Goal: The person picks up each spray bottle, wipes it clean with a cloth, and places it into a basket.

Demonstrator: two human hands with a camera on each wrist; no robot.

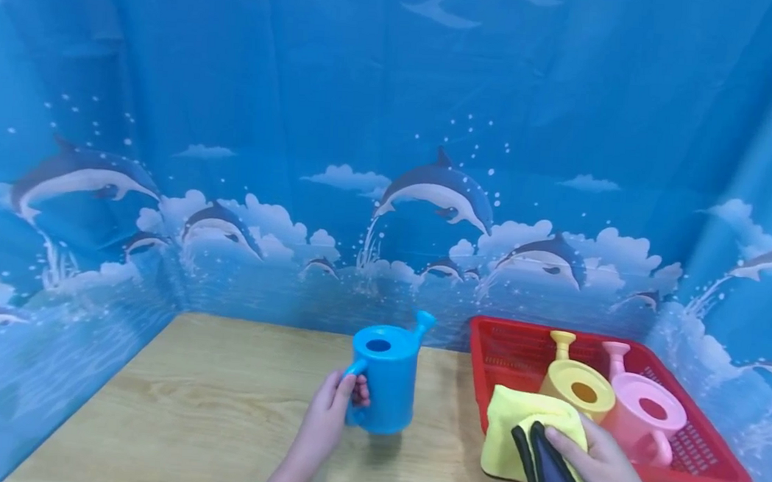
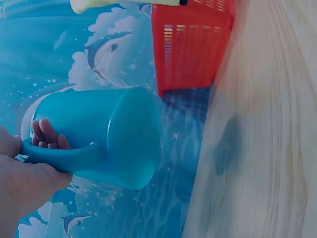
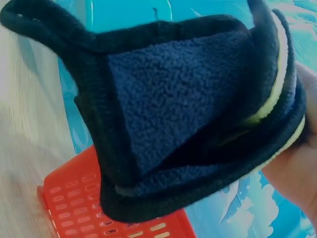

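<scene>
The left hand (image 1: 325, 421) curls its fingers through the handle of the blue watering can (image 1: 384, 377), upright just above the desk (image 1: 184, 398), while the right hand (image 1: 601, 468) clutches a folded yellow-and-navy cloth (image 1: 533, 434) beside the red basket (image 1: 704, 459), so wiping looks about to start, needing cloth brought to can.

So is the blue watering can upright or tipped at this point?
Upright. The blue watering can stands with its round top opening facing up and its spout pointing up behind, while the left hand grips its handle.
</scene>
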